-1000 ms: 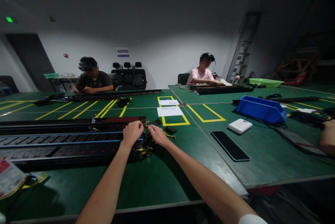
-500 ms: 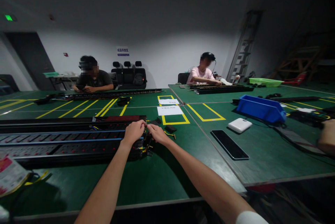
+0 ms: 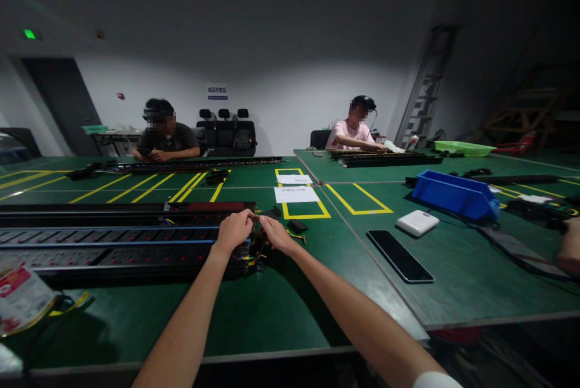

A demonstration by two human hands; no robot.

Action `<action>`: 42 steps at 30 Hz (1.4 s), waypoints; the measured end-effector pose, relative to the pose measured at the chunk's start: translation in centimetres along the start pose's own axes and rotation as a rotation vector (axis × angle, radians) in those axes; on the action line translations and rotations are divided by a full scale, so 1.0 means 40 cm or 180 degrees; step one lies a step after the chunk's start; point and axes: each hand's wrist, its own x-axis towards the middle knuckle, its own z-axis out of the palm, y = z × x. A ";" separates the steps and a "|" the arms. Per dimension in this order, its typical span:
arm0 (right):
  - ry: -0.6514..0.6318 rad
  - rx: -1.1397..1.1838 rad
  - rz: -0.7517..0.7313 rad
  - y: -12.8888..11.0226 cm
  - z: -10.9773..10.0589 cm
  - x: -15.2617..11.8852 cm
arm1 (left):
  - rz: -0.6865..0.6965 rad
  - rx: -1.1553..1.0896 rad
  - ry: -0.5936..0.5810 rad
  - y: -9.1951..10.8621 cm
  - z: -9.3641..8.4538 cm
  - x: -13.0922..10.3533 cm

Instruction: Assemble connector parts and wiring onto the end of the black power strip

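Long black power strips (image 3: 149,257) with red dots along their faces lie side by side on the green table, reaching in from the left. My left hand (image 3: 234,231) is at their right end, its fingers closed, thumb and index finger pointing to the right. Facing it, my right hand (image 3: 277,235) has its fingers pinched together, the fingertips of both hands almost meeting. What they grip is too small and hidden to make out. Loose wires and dark end parts (image 3: 259,255) stick out just below my right hand. A small black piece with a yellow wire (image 3: 298,226) lies to the right.
A phone (image 3: 399,256), a white power bank (image 3: 417,223) and a blue bin (image 3: 455,196) are on the right. Paper labels (image 3: 296,194) lie ahead. At left front stands a printed packet (image 3: 25,297). Two co-workers sit across the table; another person's hand (image 3: 570,246) shows far right.
The view has shifted slightly, so everything sits a little lower and to the right. Both my hands stay at the strip's end in nearly the same pose.
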 end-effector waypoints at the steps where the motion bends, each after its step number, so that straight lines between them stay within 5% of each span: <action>1: 0.0045 0.0079 0.0024 -0.001 0.000 -0.001 | -0.0012 0.0029 -0.0006 0.002 -0.002 -0.002; 14: 0.0446 0.0319 0.0005 0.021 0.017 0.001 | 0.0467 0.0296 -0.0057 0.008 -0.008 -0.010; 24: 0.0457 0.0278 0.0032 0.016 0.015 -0.003 | 0.0128 -0.0063 -0.0056 0.006 -0.011 -0.007; 42: 0.0452 -0.0155 0.0164 0.013 0.015 -0.002 | 0.0186 -0.0010 -0.0029 0.003 -0.005 -0.009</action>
